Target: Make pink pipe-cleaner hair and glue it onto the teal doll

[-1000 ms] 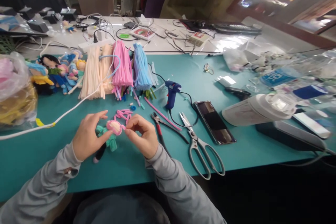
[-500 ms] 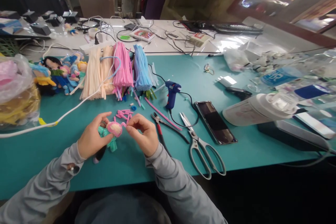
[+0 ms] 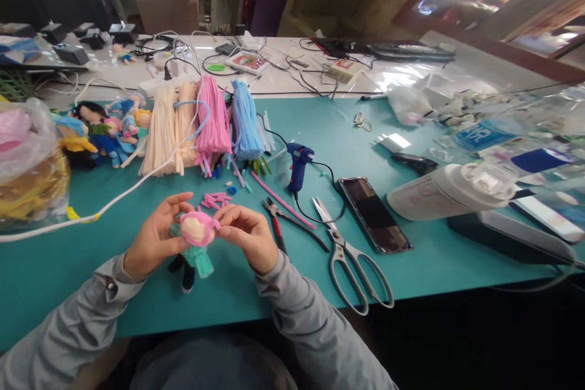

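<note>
A small pipe-cleaner doll (image 3: 195,230) with pink hair, a pale face, a mint-green body and dark legs is held just above the mat. My left hand (image 3: 153,237) grips it from the left, thumb at the lower edge of the head. At the right side of the head, my right hand (image 3: 249,234) pinches the end of a pink strand between thumb and fingers. Short pink pipe-cleaner pieces (image 3: 216,200) lie on the mat just behind the doll. Right of my right hand rest red-and-black cutting pliers (image 3: 276,225).
Behind stand bundles of peach (image 3: 162,128), pink (image 3: 213,116) and blue pipe cleaners (image 3: 247,119). A blue glue gun (image 3: 299,166), scissors (image 3: 340,247), a phone (image 3: 375,213) and a white bottle (image 3: 450,192) are rightward. Finished dolls (image 3: 103,128) and a white cable (image 3: 132,189) occupy the left.
The doll has turned in my hands, so its face, mint body and dark legs show more. My right hand stays at the pink strand.
</note>
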